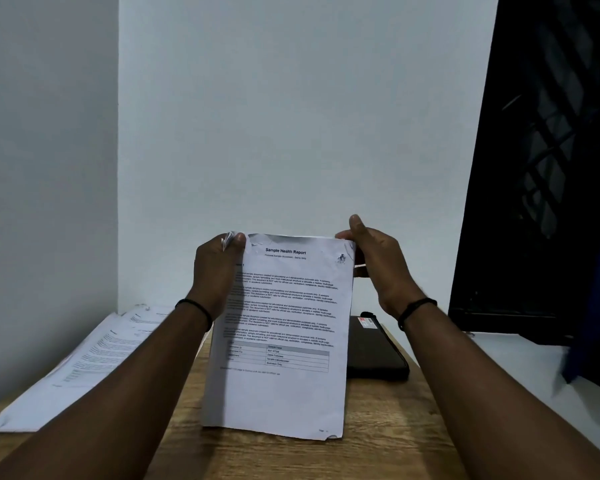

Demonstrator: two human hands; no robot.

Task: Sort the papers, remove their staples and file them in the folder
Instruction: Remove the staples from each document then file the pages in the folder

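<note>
A printed set of sheets headed "Sample Health Report" (284,327) stands upright above the wooden table (378,427), its lower edge near the tabletop. My left hand (215,271) grips its top left corner, where the paper is crumpled and folded over. My right hand (378,265) pinches the top right corner, thumb up, near a torn dark mark. Whether a staple sits in either corner cannot be made out. More printed papers (84,368) lie spread on the table's left side.
A dark flat case or folder (374,351) lies on the table behind the held sheets, to the right. A dark window with a grille (541,168) stands at the right above a white ledge. Plain walls meet in a corner at the left.
</note>
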